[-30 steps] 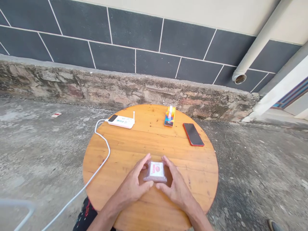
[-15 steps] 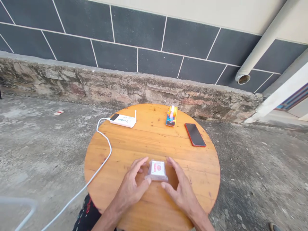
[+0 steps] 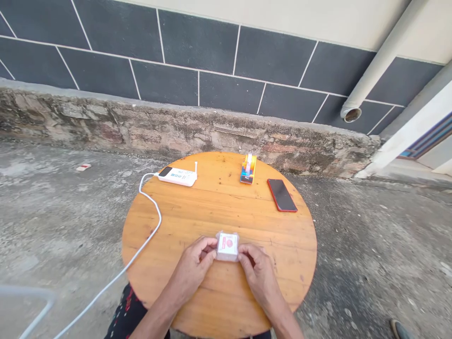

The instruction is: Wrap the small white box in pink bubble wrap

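A small white box (image 3: 228,244) with red print, wrapped in clear plastic, sits near the front of the round wooden table (image 3: 197,212). At its left side, my left hand (image 3: 196,261) pinches the wrapping between thumb and forefinger. My right hand (image 3: 257,266) does the same at the right side, thumb and fingers closed on the plastic edge. The box's printed face points up, and its underside is hidden.
A white power strip-like device (image 3: 177,176) with a white cable (image 3: 155,230) lies at the back left. A yellow and blue tape dispenser (image 3: 248,169) stands at the back, and a red-edged phone (image 3: 281,195) lies to its right. Behind is a stone-based wall (image 3: 158,129).
Both hands have moved inward from either side of the wrapped box. Their fingers, spread apart before, have closed on its edges. The view has shifted slightly.
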